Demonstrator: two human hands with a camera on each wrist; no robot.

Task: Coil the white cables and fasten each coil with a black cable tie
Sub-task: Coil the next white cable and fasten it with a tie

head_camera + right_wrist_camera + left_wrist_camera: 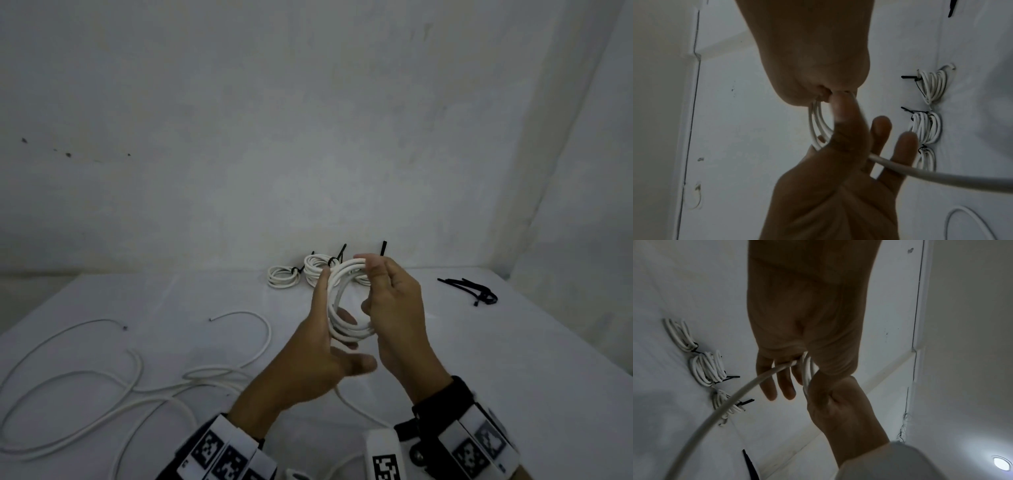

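I hold a half-wound white cable coil (346,308) upright above the table, between both hands. My right hand (394,301) grips it, fingertips pinching the loops at the top (824,95). My left hand (322,346) stands with straight fingers (785,386) against and through the loops, thumb spread away. The cable's free tail (725,404) runs between the left fingers (881,129) and drops to the table. Three tied coils (282,277) (318,269) (933,86) lie at the back; the hands partly hide the third in the head view.
A bunch of loose black cable ties (476,291) lies at the right rear of the white table (496,370). Long loose white cables (102,380) sprawl over the left front. A pale wall (308,137) rises right behind the tied coils.
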